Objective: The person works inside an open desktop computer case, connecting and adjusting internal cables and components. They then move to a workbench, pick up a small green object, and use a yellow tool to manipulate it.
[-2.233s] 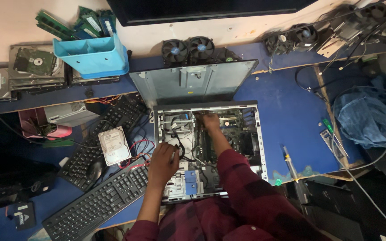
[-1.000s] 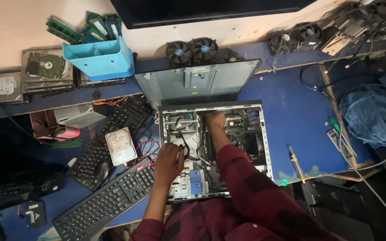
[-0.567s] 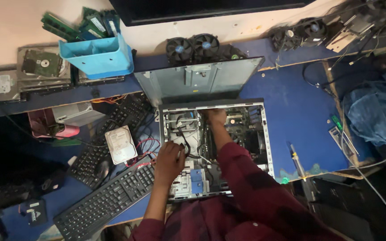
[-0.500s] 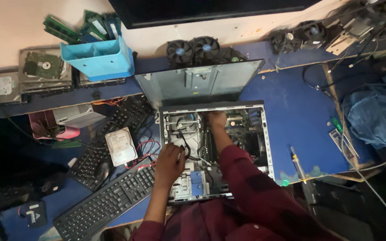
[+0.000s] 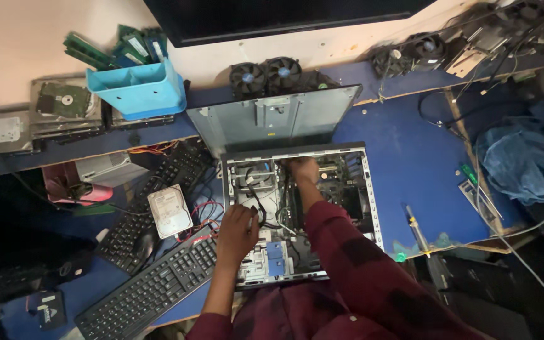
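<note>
A person works inside an open desktop computer case (image 5: pixel 297 214) lying flat on a blue bench. The left hand (image 5: pixel 237 230) curls around black cables (image 5: pixel 260 214) near the drive bay, fingers closed on them. The right hand (image 5: pixel 302 170), deeper in beyond that grip, presses at the case's far end; whether it holds anything cannot be told. A loose hard drive (image 5: pixel 169 211) lies on a keyboard (image 5: pixel 152 283) left of the cable hand. Steady, straight pulls at the connector, not the wires, seem wisest.
</note>
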